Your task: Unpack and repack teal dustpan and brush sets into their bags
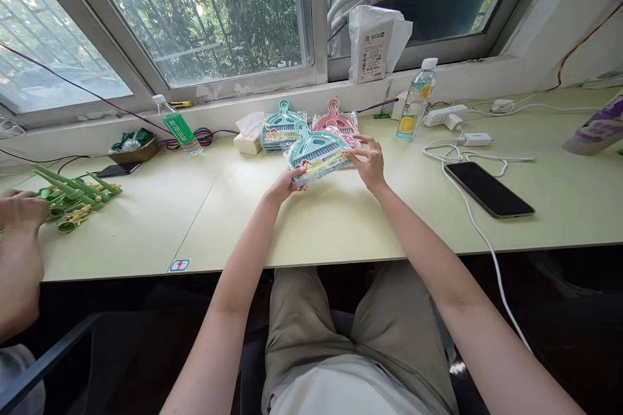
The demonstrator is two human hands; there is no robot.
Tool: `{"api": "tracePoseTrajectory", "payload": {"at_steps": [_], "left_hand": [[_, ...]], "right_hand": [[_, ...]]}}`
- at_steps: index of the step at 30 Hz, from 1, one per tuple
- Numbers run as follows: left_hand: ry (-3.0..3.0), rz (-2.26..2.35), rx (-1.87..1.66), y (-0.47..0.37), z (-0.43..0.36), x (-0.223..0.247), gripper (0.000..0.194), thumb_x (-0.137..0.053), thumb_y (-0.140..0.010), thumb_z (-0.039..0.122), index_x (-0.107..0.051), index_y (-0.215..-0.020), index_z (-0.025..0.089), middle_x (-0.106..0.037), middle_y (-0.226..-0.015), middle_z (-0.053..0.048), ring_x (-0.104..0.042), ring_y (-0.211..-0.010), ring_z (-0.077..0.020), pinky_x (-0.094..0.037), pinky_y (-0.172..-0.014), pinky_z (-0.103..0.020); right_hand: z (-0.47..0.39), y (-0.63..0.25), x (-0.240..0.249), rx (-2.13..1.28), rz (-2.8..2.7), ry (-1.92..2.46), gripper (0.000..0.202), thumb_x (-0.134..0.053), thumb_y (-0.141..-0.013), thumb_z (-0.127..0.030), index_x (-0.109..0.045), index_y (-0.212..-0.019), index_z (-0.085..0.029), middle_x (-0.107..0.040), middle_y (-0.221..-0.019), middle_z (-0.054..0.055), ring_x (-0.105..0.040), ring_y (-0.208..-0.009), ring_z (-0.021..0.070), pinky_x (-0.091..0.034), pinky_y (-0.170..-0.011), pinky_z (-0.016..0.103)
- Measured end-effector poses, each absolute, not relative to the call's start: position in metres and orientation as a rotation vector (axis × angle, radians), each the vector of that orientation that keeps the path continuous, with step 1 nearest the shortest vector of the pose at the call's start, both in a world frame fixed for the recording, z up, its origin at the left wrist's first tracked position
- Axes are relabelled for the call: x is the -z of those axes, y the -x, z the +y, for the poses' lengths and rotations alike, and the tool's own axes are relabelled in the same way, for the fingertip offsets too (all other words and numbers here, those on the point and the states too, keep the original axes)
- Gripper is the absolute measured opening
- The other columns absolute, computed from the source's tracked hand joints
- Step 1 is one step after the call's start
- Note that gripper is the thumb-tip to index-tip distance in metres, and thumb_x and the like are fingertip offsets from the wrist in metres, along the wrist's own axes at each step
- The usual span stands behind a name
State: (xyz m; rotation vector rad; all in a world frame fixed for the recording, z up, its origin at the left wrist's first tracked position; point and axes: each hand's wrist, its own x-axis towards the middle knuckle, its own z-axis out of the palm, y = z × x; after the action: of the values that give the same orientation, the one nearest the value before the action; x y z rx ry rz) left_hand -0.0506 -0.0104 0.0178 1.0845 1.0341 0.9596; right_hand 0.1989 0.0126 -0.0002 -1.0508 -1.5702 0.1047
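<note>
Both my hands hold a plastic-wrapped teal mini dustpan and brush set (316,154), tilted up over the table. My left hand (288,184) grips its lower left corner, thumb on the front. At its right end, my right hand (368,160) pinches the wrapper between thumb and fingers. Just behind it, another wrapped teal dustpan set (281,124) lies near the window sill. To the right of that is a wrapped pink dustpan set (333,115), partly hidden by the held one. Whether more sets lie stacked beneath these I cannot tell.
A tissue pack (249,134) and a green-labelled bottle (178,126) stand left; a lemon-print bottle (415,102), power strip (444,115), white cable (467,207) and phone (489,189) are right. At far left, a co-worker's hand (22,208) is beside green plastic pieces (78,194).
</note>
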Motion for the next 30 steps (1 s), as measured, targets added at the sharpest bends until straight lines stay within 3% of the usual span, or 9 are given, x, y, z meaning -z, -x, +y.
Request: {"api": "tracePoseTrajectory", "payload": {"at_steps": [10,23,30], "left_hand": [[-1.304,1.018,-0.864,0.0531,-0.0131,-0.0151,0.040,-0.069,-0.078,0.031,-0.047,-0.109,0.018,-0.063,-0.083,-0.001,-0.065,-0.056,-0.0114,-0.042,-0.044,-0.020],[-1.449,0.994,-0.751,0.0561,-0.0118,-0.0107,0.055,-0.077,-0.068,0.031,-0.048,-0.113,0.018,-0.064,-0.102,-0.005,-0.067,-0.064,-0.0110,-0.044,-0.053,-0.022],[-1.491,0.951,-0.736,0.0537,-0.0142,-0.0122,0.058,-0.080,-0.064,0.031,-0.049,-0.111,0.018,-0.063,-0.091,-0.003,-0.067,-0.064,-0.0124,-0.041,-0.052,-0.022]], "right_hand": [[0.0121,-0.1995,0.0033,-0.055,-1.580,1.136,0.021,-0.062,-0.088,-0.040,-0.077,-0.085,-0.025,-0.069,-0.104,0.007,-0.056,-0.103,0.0267,-0.045,-0.095,0.045],[0.0181,-0.2070,0.0055,-0.043,-1.649,1.184,0.014,-0.067,-0.081,-0.032,-0.071,-0.071,-0.023,-0.063,-0.100,0.008,-0.053,-0.098,0.0269,-0.043,-0.094,0.047],[0.0154,-0.2072,0.0029,-0.143,-1.548,1.127,0.009,-0.074,-0.076,-0.033,-0.075,-0.073,-0.025,-0.066,-0.108,0.006,-0.055,-0.098,0.0252,-0.045,-0.096,0.047]]}}
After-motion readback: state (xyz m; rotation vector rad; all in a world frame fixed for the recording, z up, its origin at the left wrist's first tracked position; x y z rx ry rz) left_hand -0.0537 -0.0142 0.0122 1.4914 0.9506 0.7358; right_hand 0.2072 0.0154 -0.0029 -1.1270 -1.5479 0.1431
